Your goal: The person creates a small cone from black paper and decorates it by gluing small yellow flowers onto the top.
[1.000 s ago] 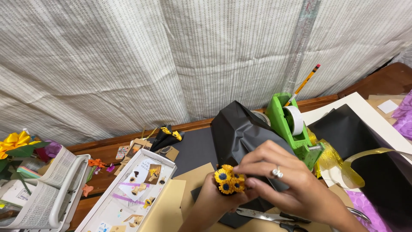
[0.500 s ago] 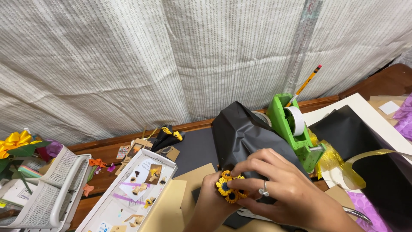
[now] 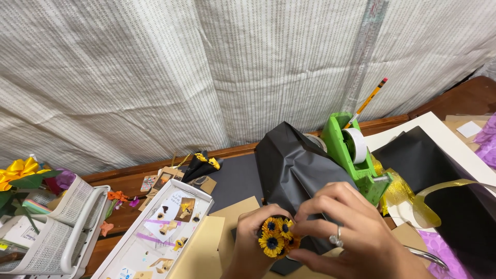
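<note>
Both hands, left [image 3: 256,243] and right [image 3: 356,237], are together, clamped on a small paper sunflower bunch [image 3: 276,236] against black wrapping paper [image 3: 297,170] near the table's front edge.

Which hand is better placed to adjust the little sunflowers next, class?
Probably the right hand: its fingertips pinch at the small paper sunflowers, while the left hand is wrapped around the bunch, holding it.

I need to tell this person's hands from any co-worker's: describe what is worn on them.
Both hands are bare, no gloves and no sleeves in view. The right hand wears a silver-coloured ring with small stones on one finger. The left hand shows no ring or watch.
</note>
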